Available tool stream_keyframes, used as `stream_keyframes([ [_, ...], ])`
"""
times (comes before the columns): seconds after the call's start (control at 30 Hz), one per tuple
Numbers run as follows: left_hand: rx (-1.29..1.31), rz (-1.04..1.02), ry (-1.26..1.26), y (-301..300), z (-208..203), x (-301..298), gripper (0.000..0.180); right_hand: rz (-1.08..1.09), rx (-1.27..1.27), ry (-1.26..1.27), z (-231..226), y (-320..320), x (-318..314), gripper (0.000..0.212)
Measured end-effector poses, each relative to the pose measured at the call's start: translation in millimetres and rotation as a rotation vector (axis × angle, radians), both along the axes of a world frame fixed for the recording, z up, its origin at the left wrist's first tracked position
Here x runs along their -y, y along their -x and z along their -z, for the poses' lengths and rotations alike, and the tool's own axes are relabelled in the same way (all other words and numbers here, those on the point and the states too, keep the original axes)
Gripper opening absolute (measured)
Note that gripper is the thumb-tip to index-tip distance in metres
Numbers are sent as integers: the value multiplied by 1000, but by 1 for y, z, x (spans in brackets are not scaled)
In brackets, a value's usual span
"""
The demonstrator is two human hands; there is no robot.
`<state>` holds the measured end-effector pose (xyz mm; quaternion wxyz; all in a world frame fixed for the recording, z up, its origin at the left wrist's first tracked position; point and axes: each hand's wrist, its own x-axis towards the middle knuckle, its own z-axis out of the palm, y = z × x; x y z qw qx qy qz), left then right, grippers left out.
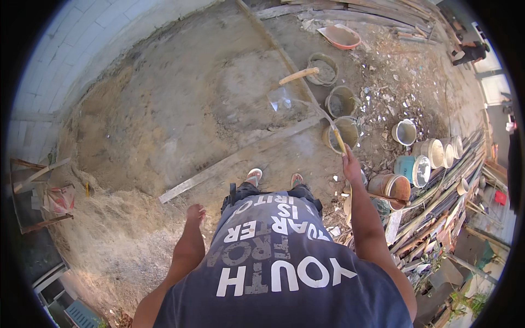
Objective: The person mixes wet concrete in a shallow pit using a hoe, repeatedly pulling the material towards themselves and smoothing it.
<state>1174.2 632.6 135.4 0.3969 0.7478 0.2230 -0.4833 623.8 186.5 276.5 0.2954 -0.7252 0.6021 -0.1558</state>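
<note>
My right hand (pixel 351 165) is closed around the yellow handle of a long tool (pixel 340 141), held out ahead of me on the right. From the handle a thin greyish shaft runs forward past the buckets toward a flat, shiny blade (pixel 280 100) over the grey ground; its exact kind is unclear. A short, thick wooden handle (pixel 298 75) lies or stands just beyond the blade; what it belongs to is hidden. By my left side, my left hand (pixel 197 212) hangs with loosely bent fingers and holds nothing. The nearest bucket (pixel 343 134) stands beside the tool's shaft.
A long board (pixel 240 157) crosses the ground before my feet, meeting another plank (pixel 273 44). More buckets (pixel 341 101) and an orange-red basin (pixel 342 37) line the right. Farther right are timber strips (pixel 443 205) and rubble. Another person (pixel 471 53) is at the far right.
</note>
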Motion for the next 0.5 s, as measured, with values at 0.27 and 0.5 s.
stream_keyframes([
  [0.27,116,502,166,118,-9,128,21,10,97,-12,15,59,35,47],
  [0.5,211,482,275,173,-39,210,23,-49,72,-107,14,97,56,47],
])
